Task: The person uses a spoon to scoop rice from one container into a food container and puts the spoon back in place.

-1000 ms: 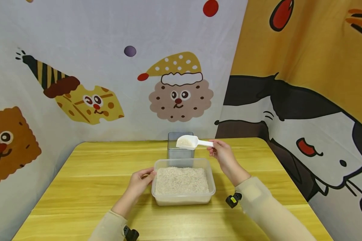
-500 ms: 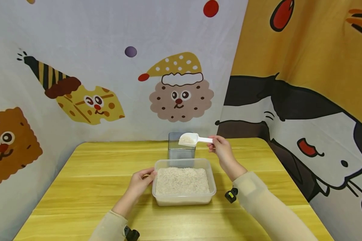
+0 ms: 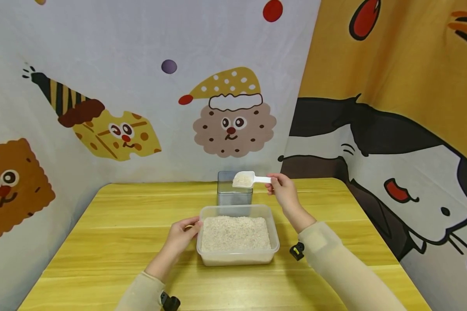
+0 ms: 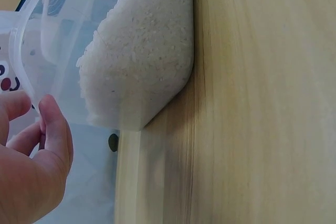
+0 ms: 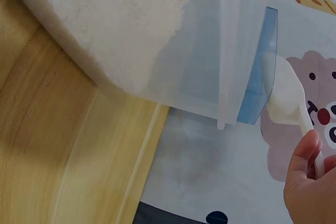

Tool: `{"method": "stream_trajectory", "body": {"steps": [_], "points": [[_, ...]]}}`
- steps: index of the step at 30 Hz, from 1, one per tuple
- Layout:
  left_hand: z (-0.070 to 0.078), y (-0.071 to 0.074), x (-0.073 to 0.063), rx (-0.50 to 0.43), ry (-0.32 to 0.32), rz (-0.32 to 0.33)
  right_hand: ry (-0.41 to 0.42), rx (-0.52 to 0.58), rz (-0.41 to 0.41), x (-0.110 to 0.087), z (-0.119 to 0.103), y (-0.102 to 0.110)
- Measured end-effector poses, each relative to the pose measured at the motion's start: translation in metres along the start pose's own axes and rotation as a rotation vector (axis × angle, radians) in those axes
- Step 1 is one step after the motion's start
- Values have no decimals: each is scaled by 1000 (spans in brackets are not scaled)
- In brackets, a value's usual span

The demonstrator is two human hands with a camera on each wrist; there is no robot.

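A clear plastic container (image 3: 238,258) full of rice (image 3: 235,233) stands on the table, its grains showing through the wall in the left wrist view. At its left rim my left hand (image 3: 180,235) pinches the edge between thumb and fingers (image 4: 51,124). My right hand (image 3: 287,196) grips the handle of a white scoop (image 3: 249,173) that carries some rice. The scoop is held level over a smoky transparent bin (image 3: 234,198), which stands just behind the rice container. The bin's inside is partly hidden by the scoop and by the container's back wall.
The yellow wood-grain table (image 3: 140,216) ends at the back against a cartoon-printed cloth (image 3: 140,56). Another printed cloth (image 3: 327,164) hangs along the right side.
My right hand has shifted the loaded scoop slightly right and up, over the bin. My left hand stays at the container's rim.
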State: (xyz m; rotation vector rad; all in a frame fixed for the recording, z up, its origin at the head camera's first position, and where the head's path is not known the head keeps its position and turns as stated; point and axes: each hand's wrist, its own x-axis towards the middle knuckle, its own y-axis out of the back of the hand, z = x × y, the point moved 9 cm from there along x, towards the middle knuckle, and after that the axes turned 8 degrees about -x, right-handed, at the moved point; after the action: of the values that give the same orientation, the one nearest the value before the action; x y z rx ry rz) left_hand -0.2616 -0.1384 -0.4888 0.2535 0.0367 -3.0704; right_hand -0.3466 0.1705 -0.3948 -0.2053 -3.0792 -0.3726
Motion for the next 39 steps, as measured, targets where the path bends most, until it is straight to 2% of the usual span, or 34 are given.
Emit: {"method": "stream_trajectory", "body": {"steps": [5, 8, 21, 25, 33, 39], "points": [[0, 0, 0, 7, -1, 0, 13, -26, 12, 1, 0, 1], [0, 0, 0, 5, -3, 0, 64, -81, 16, 1, -4, 0], [0, 0, 0, 3, -3, -1, 524, -601, 69, -19, -46, -11], [-1, 0, 0, -1, -3, -6, 626, -714, 65, -26, -53, -18], [0, 0, 0, -5, -4, -8, 728, -811, 43, -36, -60, -25], [0, 0, 0, 1, -4, -6, 730, -754, 52, -38, -62, -22]]}}
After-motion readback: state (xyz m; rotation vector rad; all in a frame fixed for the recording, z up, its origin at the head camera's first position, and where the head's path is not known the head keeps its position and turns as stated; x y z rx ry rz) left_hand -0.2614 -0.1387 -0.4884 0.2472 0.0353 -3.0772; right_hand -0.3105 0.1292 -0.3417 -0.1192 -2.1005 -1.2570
